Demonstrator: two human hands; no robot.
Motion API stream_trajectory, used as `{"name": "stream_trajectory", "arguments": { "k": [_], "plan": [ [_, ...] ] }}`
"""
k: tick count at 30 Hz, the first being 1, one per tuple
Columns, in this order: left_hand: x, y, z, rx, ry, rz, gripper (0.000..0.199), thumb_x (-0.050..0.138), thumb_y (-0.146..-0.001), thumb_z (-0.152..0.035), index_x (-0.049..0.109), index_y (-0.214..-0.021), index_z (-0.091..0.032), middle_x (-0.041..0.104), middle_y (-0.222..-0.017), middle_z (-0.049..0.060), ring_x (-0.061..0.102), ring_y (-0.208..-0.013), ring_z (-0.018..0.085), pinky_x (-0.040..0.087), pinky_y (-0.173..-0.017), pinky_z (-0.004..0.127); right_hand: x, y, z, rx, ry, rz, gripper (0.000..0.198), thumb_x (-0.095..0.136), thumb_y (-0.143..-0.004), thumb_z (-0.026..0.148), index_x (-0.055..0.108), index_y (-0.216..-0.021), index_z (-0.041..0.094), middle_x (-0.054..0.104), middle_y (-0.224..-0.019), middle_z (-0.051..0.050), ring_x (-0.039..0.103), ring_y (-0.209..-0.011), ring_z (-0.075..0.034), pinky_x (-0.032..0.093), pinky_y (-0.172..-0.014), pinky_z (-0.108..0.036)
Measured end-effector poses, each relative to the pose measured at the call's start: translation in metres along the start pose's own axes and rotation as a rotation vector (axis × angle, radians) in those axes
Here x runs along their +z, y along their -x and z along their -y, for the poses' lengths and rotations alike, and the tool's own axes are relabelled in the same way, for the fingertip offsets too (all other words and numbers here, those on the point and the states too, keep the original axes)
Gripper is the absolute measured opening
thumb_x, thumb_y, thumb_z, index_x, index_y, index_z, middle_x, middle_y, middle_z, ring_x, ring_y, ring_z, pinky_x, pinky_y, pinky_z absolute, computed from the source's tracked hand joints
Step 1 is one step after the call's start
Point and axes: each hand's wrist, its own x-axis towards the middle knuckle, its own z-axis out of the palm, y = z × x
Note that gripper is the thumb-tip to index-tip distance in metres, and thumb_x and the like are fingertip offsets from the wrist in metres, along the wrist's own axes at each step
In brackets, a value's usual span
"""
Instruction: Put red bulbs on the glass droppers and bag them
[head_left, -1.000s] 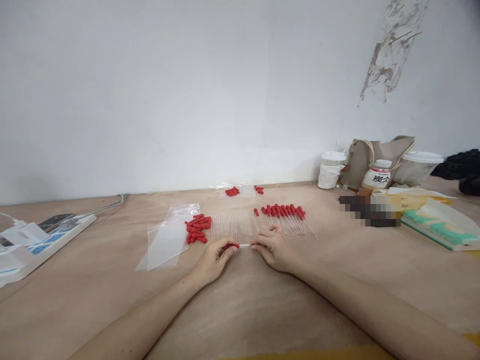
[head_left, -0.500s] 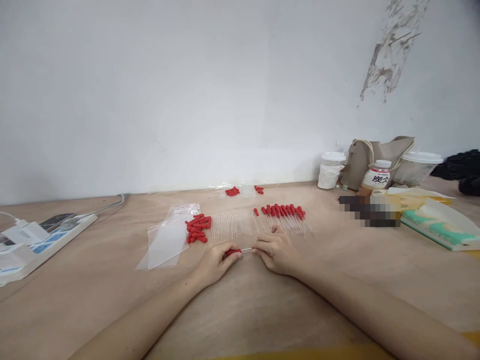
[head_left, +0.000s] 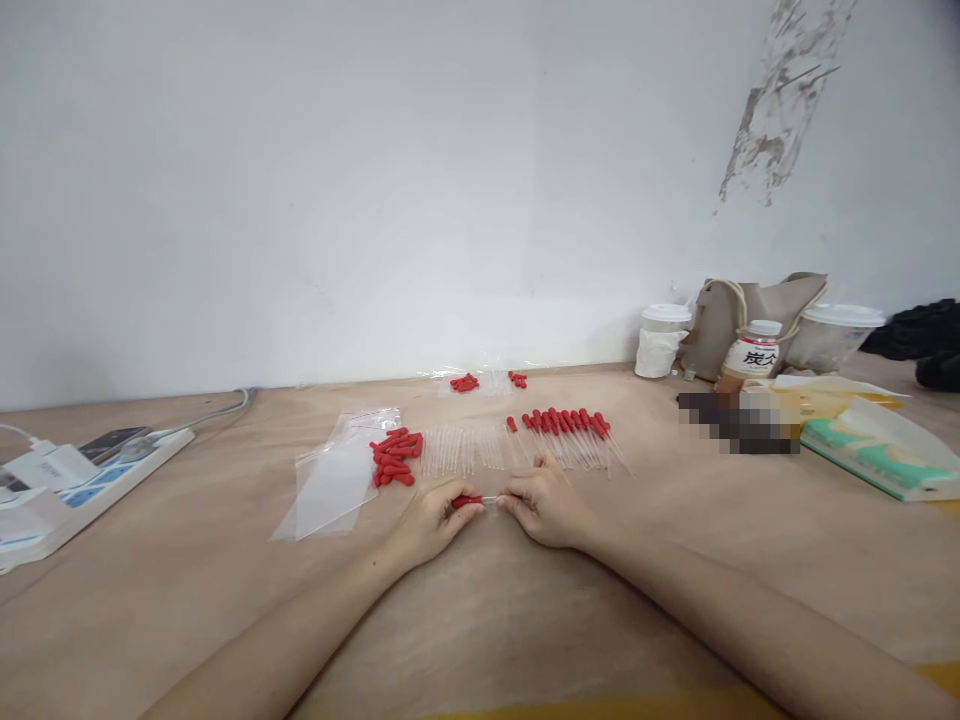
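My left hand point(head_left: 433, 522) pinches a red rubber dropper bulb point(head_left: 466, 501). A thin glass tube point(head_left: 489, 499) runs from the bulb's end to my right hand point(head_left: 546, 503), whose fingers are closed on it. How deep the tube sits in the bulb I cannot tell. Beyond my left hand lies a pile of loose red bulbs point(head_left: 395, 458). To the right of that pile, bare glass tubes point(head_left: 450, 450) lie side by side. Past my right hand is a row of droppers point(head_left: 566, 425), glass tubes with red bulbs on them.
Flat clear plastic bags point(head_left: 330, 485) lie left of the bulbs; another bag with bulbs and tubes point(head_left: 491, 382) is by the wall. A power strip point(head_left: 97, 490) stands at left. A lidded cup point(head_left: 664, 340), a bottle point(head_left: 754, 352) and a tissue pack point(head_left: 877, 455) are at right.
My right hand has shifted slightly left, closer to my left hand, and less of the tube shows between them. The left hand has stayed nearly still.
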Motion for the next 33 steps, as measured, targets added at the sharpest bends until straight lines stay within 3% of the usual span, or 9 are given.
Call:
{"name": "stream_trajectory", "arguments": {
  "k": [6,9,12,15,17,20,25,33],
  "plan": [
    [-0.012,-0.001,0.003,0.041,-0.107,0.067,0.022,0.051,-0.08,-0.038,0.064,-0.076,-0.021,0.064,-0.07,0.002,0.055,-0.068,0.017,0.038,-0.075,0.032,-0.007,-0.002,0.0,-0.161,0.176,0.038,0.019,0.044,-0.081,0.024,0.063,-0.076,0.021,0.06,-0.076,-0.004,0.047,-0.076,-0.016,0.021,-0.073,-0.034],
    [-0.016,0.003,0.002,0.004,-0.068,0.004,0.026,0.057,-0.076,-0.038,0.061,-0.098,-0.025,0.064,-0.088,0.003,0.055,-0.082,0.02,0.039,-0.079,0.032,-0.008,-0.002,-0.002,-0.15,0.227,0.036,0.02,0.044,-0.081,0.021,0.063,-0.075,0.02,0.06,-0.074,-0.005,0.047,-0.076,-0.016,0.022,-0.072,-0.035],
    [-0.019,0.007,0.001,-0.108,-0.059,-0.084,0.046,0.059,-0.073,-0.034,0.047,-0.117,-0.026,0.058,-0.099,0.004,0.055,-0.078,0.017,0.044,-0.07,0.028,-0.012,-0.004,-0.02,0.074,0.213,-0.067,0.019,0.045,-0.08,0.023,0.063,-0.074,0.02,0.062,-0.072,-0.005,0.048,-0.075,-0.017,0.023,-0.073,-0.034],
    [-0.018,0.008,0.003,-0.134,-0.055,-0.029,0.03,0.052,-0.077,-0.029,0.054,-0.107,-0.024,0.058,-0.091,0.002,0.055,-0.065,0.014,0.044,-0.06,0.024,-0.019,-0.006,-0.053,0.494,0.161,-0.249,0.021,0.044,-0.08,0.029,0.064,-0.081,0.023,0.064,-0.072,-0.003,0.052,-0.073,-0.018,0.026,-0.073,-0.034],
    [-0.016,0.008,0.005,-0.094,-0.045,0.001,0.02,0.05,-0.079,-0.027,0.058,-0.097,-0.024,0.059,-0.09,0.002,0.055,-0.067,0.014,0.043,-0.061,0.023,-0.022,-0.005,-0.076,0.705,0.129,-0.28,0.022,0.045,-0.078,0.031,0.062,-0.089,0.022,0.065,-0.073,-0.003,0.054,-0.073,-0.019,0.028,-0.072,-0.033],
    [-0.013,0.006,0.009,-0.068,-0.042,0.015,0.016,0.048,-0.08,-0.027,0.06,-0.09,-0.023,0.059,-0.09,0.003,0.056,-0.071,0.015,0.043,-0.062,0.023,-0.022,-0.002,-0.099,0.856,0.135,-0.256,0.024,0.047,-0.075,0.033,0.062,-0.092,0.022,0.065,-0.073,-0.003,0.057,-0.076,-0.021,0.029,-0.075,-0.035],
    [-0.014,0.006,0.008,-0.073,-0.056,0.023,0.016,0.048,-0.08,-0.027,0.061,-0.087,-0.022,0.06,-0.089,0.003,0.056,-0.072,0.015,0.042,-0.062,0.024,-0.015,0.002,-0.103,0.861,0.118,-0.166,0.027,0.048,-0.073,0.032,0.064,-0.093,0.023,0.067,-0.081,-0.004,0.058,-0.081,-0.022,0.031,-0.076,-0.036],
    [-0.014,0.006,0.009,-0.075,-0.057,0.042,0.016,0.047,-0.081,-0.026,0.06,-0.09,-0.022,0.059,-0.09,0.002,0.055,-0.072,0.014,0.042,-0.062,0.022,-0.01,-0.001,-0.094,0.776,0.176,-0.136,0.029,0.046,-0.075,0.033,0.065,-0.096,0.026,0.067,-0.085,-0.004,0.056,-0.087,-0.024,0.029,-0.08,-0.04]
  ]
}}
